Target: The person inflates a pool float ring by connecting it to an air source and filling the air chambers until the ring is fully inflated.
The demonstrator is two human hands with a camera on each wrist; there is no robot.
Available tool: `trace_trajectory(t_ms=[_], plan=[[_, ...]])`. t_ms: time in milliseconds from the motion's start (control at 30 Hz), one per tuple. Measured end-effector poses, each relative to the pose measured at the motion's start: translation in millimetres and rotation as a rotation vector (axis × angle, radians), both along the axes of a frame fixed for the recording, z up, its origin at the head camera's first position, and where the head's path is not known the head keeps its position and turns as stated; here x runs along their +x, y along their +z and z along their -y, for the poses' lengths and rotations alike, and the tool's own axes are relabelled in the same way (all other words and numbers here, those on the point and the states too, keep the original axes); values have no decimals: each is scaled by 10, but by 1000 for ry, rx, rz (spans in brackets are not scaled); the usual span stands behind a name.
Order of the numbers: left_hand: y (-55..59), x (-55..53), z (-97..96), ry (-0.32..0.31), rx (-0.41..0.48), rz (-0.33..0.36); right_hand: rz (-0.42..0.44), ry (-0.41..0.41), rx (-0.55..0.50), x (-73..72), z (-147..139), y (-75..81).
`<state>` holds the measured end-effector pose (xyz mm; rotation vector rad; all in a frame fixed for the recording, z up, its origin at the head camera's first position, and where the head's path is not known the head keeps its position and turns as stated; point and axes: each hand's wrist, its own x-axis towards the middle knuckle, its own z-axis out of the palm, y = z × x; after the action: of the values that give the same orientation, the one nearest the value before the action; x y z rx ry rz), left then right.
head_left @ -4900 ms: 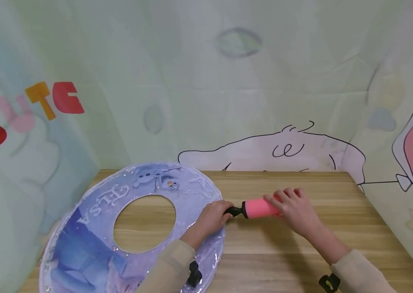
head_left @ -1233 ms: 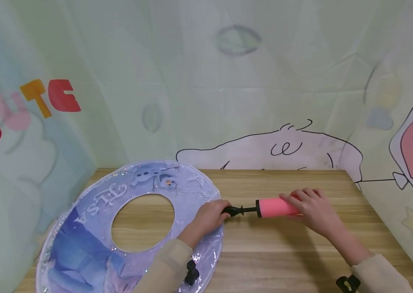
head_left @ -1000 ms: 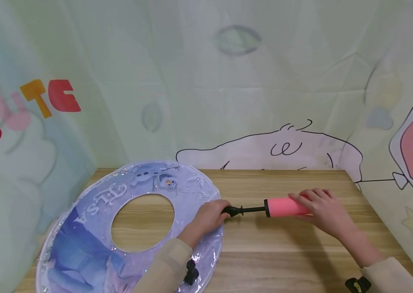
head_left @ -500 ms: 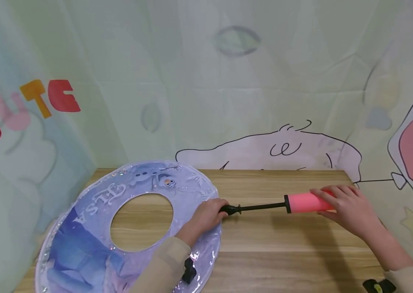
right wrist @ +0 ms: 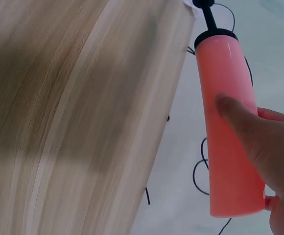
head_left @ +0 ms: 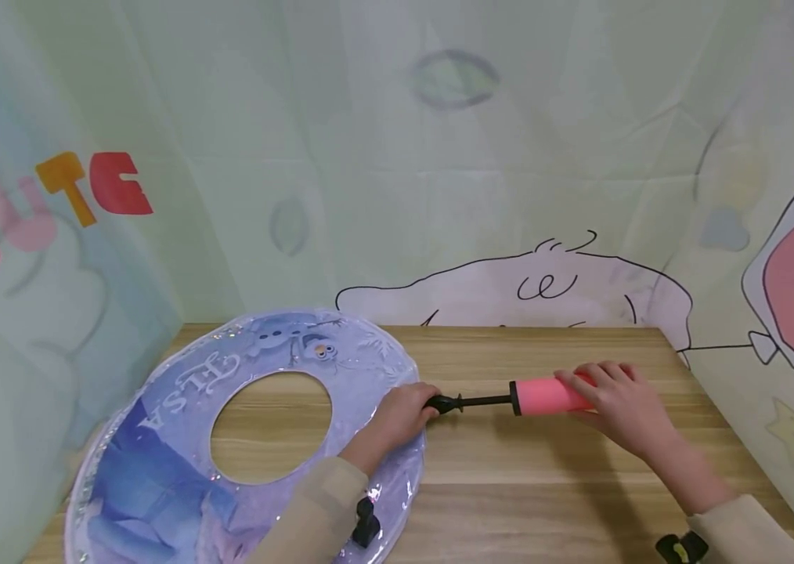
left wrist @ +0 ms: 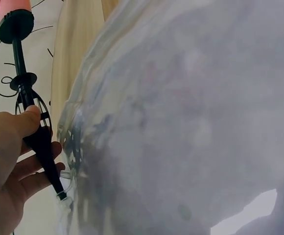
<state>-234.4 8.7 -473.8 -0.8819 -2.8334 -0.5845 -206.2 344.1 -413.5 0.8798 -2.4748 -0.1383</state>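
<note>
A blue and lilac inflatable swim ring (head_left: 157, 446), printed with "ELSA" and a snowman, lies on the left of the table. At its right side my left hand (head_left: 400, 415) grips the black nozzle end of a hand pump (left wrist: 40, 142). In the left wrist view the tapered nozzle tip reaches into the ring's clear valve (left wrist: 66, 199). From there a black rod (head_left: 487, 400) runs to the pump's pink barrel (head_left: 543, 396), partly drawn out. My right hand (head_left: 618, 407) holds the barrel's far end, thumb along its side in the right wrist view.
A wood-grain table (head_left: 510, 517) lies beneath. Pale green printed cloth (head_left: 242, 196) stands behind it and on both sides, with a cartoon outline at the back edge. Black devices (head_left: 365, 523) are worn at both wrists.
The pump was nearly closed at first, then my right hand drew the barrel far out to the right. Now the barrel has moved back left, shortening the visible rod. My left hand stays at the valve.
</note>
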Motion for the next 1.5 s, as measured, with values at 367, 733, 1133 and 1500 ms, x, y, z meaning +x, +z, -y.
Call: trace_trajectory(t_ms=[367, 733, 1133, 1500], plan=[[-21, -6, 2, -11, -5, -49, -3, -12, 13, -72, 382, -95], [-12, 3, -7, -1, 4, -31, -46, -2, 60, -122, 692, -175], [4, 0, 31, -11, -21, -3, -17, 44, 4, -119, 650, -204], [12, 7, 50, -22, -33, -11, 3, 61, -27, -115, 413, -170]])
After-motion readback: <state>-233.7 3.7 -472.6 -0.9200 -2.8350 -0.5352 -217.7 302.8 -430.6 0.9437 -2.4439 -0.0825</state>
